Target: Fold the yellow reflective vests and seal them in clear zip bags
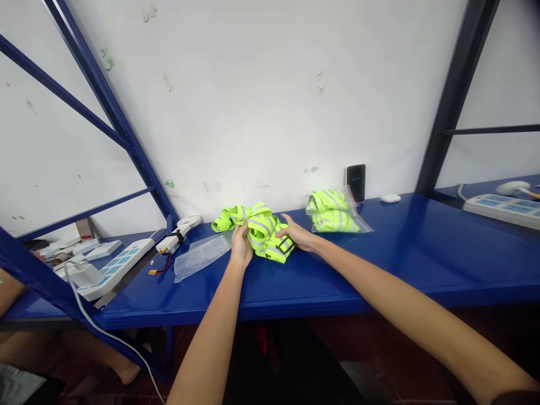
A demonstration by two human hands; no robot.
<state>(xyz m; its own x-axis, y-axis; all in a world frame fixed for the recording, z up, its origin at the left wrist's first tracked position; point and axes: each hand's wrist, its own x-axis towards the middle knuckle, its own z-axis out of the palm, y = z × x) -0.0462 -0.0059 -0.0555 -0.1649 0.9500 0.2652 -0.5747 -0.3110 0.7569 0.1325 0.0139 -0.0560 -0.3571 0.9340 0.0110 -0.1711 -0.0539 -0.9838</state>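
A bundle of neon-yellow reflective straps [259, 228] with grey bands lies on the blue shelf [379, 264] near the wall. My left hand [240, 247] grips its left side, fingers curled into the fabric. My right hand [295, 232] presses on its right side beside a black buckle. An empty clear plastic bag [198, 256] lies flat just left of my left hand. Two packed bags of the same yellow straps [333, 211] are stacked to the right of my right hand.
A dark phone [356, 181] leans on the white wall; a small white puck [390, 198] lies beside it. White power strips [502, 207] [113, 267] sit at far right and left. A small white fan and wired device [177, 236] rest near the blue diagonal frame [126, 135].
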